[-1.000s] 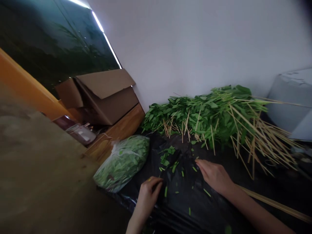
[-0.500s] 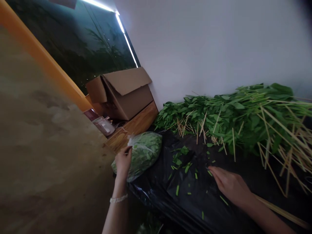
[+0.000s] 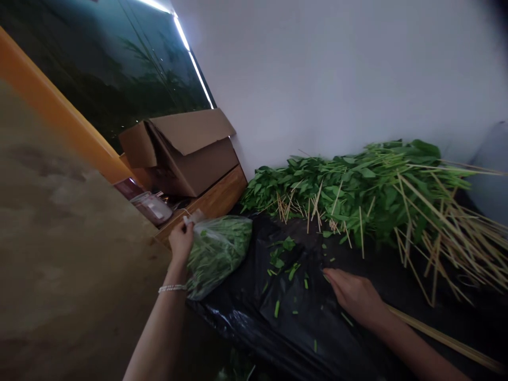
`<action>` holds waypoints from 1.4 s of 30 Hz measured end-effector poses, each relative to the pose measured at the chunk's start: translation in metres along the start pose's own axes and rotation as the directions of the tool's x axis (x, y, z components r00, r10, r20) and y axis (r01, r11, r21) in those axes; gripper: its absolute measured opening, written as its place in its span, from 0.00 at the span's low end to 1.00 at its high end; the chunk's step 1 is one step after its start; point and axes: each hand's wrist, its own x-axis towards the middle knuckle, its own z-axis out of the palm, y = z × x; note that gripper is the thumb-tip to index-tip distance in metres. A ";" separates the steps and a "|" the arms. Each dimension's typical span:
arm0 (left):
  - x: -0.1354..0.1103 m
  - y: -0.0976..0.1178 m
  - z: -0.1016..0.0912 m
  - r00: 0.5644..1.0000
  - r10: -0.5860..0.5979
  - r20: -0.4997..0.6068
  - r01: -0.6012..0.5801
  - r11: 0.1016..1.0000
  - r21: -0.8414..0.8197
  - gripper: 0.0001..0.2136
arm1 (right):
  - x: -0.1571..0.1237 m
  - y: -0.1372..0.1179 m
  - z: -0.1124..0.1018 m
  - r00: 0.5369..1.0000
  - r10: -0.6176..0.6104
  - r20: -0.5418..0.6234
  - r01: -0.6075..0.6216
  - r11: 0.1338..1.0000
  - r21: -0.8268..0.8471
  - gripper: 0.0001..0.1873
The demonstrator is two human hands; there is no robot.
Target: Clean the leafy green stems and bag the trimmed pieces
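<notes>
Clear plastic bag (image 3: 222,248) is bulging with green leaves, the film clouding them slightly and creasing near the top. Whitish neck (image 3: 196,217) is bunching at the bag's upper left; can't tell if it's tied. Body is sagging wide, resting at the left edge of the black plastic sheet (image 3: 273,338). Sheet is lying wrinkled, running out to the right, shining along its left edge and drooping there.
</notes>
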 end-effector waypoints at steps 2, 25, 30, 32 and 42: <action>0.010 0.008 -0.005 0.997 0.020 -0.081 -0.031 0.991 -0.133 0.20 | 0.001 -0.002 -0.002 1.000 -0.001 0.014 0.001 1.000 0.008 0.16; -0.162 0.114 0.078 0.862 0.507 -0.013 -0.439 0.733 -0.519 0.14 | 0.007 0.070 -0.097 0.684 0.726 -0.074 -0.396 0.455 0.798 0.17; -0.168 0.107 0.084 0.824 0.566 0.014 -0.506 0.748 -0.429 0.11 | -0.009 0.098 -0.129 0.592 0.805 0.029 -0.296 0.183 0.937 0.13; -0.166 0.107 0.086 0.825 0.565 0.018 -0.505 0.751 -0.425 0.11 | -0.014 0.109 -0.141 0.570 0.821 0.026 -0.273 0.159 0.949 0.11; -0.188 0.134 0.026 0.863 0.412 -0.292 -0.503 0.660 -0.558 0.23 | 0.022 0.097 -0.151 0.724 0.688 0.055 -0.264 0.202 0.943 0.12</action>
